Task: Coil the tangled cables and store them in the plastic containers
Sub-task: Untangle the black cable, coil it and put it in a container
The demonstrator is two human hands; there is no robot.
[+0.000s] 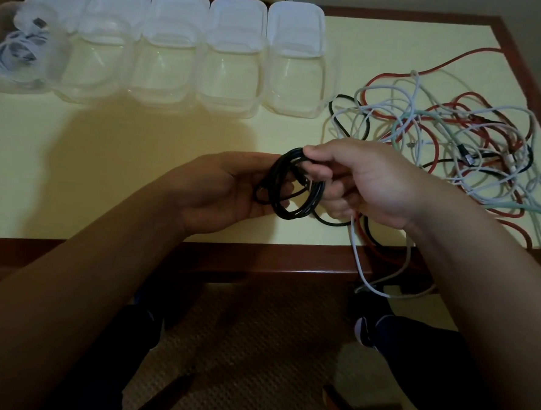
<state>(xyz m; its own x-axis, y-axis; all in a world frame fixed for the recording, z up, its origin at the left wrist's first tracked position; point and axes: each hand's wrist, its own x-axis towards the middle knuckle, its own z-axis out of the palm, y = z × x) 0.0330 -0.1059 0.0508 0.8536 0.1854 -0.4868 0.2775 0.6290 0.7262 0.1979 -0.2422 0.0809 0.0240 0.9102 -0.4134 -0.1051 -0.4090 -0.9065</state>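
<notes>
Both hands are around the middle of the frame, working a black cable coil (295, 187) just above the near edge of the yellow surface (138, 171). The left hand (222, 189) cradles the coil from the left with its fingers curled into the loops, and the right hand (359, 181) pinches the top of the coil between thumb and fingers, so both are clamped on it. A loose bit of black cable trails down from the coil under the right hand. The tangled pile of cables (441, 136), red, white, pale green and black, sits on the right side of the frame, with a few strands hanging over the surface's front edge. Along the top runs a row of clear plastic containers (229, 72), with white lids (236, 12) lined up just behind them. The far-left container (49, 64) at the upper left holds a white coiled cable (15, 49). Below the surface you can see woven flooring (254, 346) and a shoe (366, 331).
</notes>
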